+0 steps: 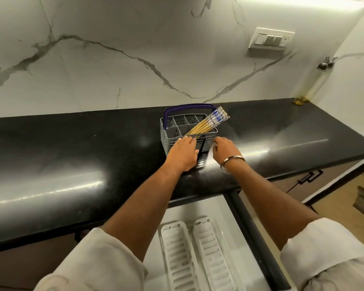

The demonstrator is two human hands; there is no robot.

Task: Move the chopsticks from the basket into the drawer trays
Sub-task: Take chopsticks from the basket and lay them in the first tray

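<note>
The head camera looks down on a black countertop (72,156) with a white marble wall (114,59) behind it. The left hand (184,153) lies flat against the near wall of the grey basket (206,141), with its fingers straight and pressed on the grid; it grasps nothing. The basket stands on the countertop, near its front edge, and has a dark blue handle (187,107) folded toward the wall. The chopsticks (206,123) are inside the basket as one bundle, in a right compartment, and they lean to the right so that their blue-and-white patterned ends come out over the far right corner. The right hand (224,149) is just beside the right near corner of the basket, with fingers bent toward it; I cannot tell if they really hold the wall. On this wrist there is a metal bangle (232,161). Below the counter edge the drawer (198,208) is open, and two white trays (198,259) lie in it side by side. On the wall at the far right is a switch panel (271,39).
</note>
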